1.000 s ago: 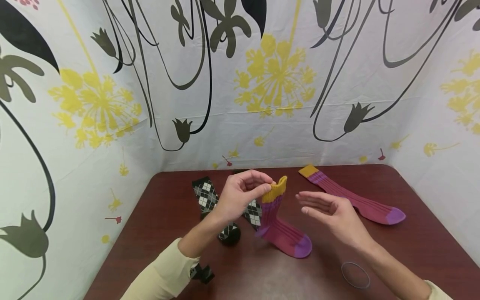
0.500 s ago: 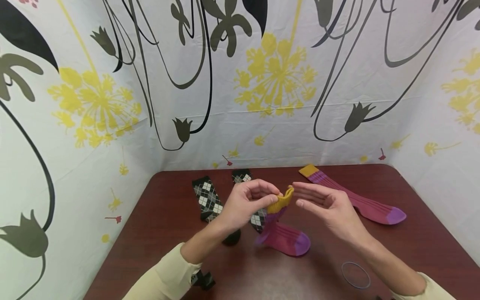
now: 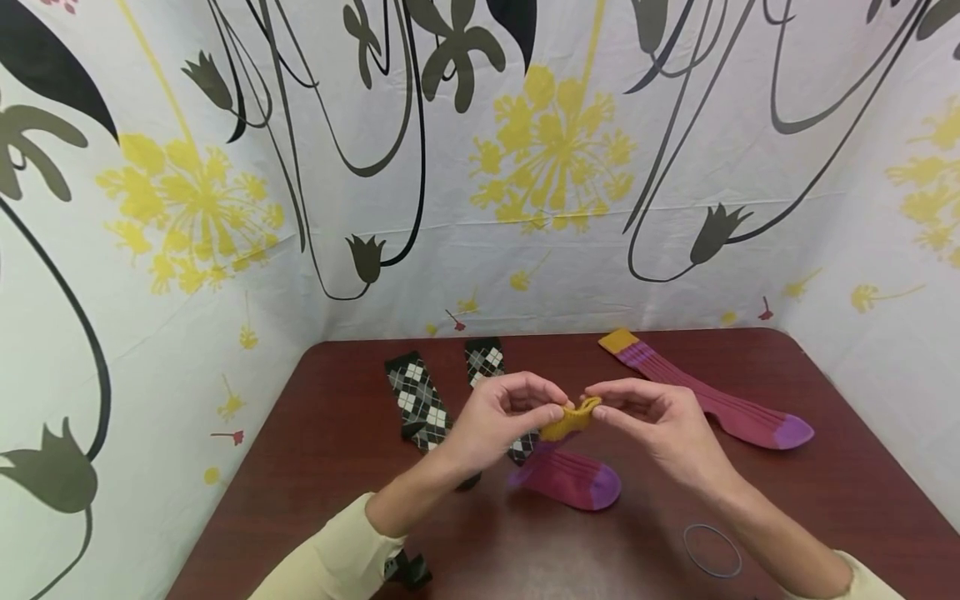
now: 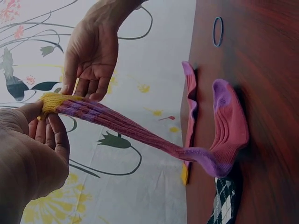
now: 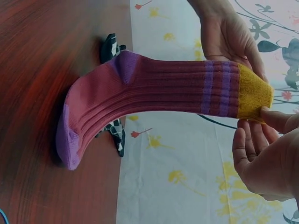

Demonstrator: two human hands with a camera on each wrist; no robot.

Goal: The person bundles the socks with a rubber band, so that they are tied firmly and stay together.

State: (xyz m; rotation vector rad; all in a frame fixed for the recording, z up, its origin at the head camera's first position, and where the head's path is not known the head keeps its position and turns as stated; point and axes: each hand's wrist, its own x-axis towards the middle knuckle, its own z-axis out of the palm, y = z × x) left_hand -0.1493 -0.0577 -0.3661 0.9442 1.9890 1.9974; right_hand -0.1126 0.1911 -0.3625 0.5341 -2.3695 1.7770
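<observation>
A ribbed pink sock [image 3: 573, 479] with purple toe and heel stands with its foot on the table and its leg pulled up. My left hand [image 3: 502, 417] pinches one side of its mustard cuff [image 4: 52, 101] between thumb and fingers. On the opposite side of the cuff, my right hand [image 3: 663, 425] pinches the edge, thumb toward me. In the right wrist view the sock's leg [image 5: 173, 88] is stretched straight between the table and both hands, with purple stripes below the cuff.
A matching pink sock [image 3: 738, 410] lies flat at the back right. Two black-and-white argyle socks [image 3: 415, 392] lie on the left, partly behind my left hand. A thin ring [image 3: 712, 551] lies at the front right of the dark red table [image 3: 832, 517]. A small dark object [image 3: 408, 571] sits beside my left sleeve.
My right hand has moved left to the cuff and taken hold of its edge. My left hand has shifted right and lower with the cuff. The other socks have stayed put.
</observation>
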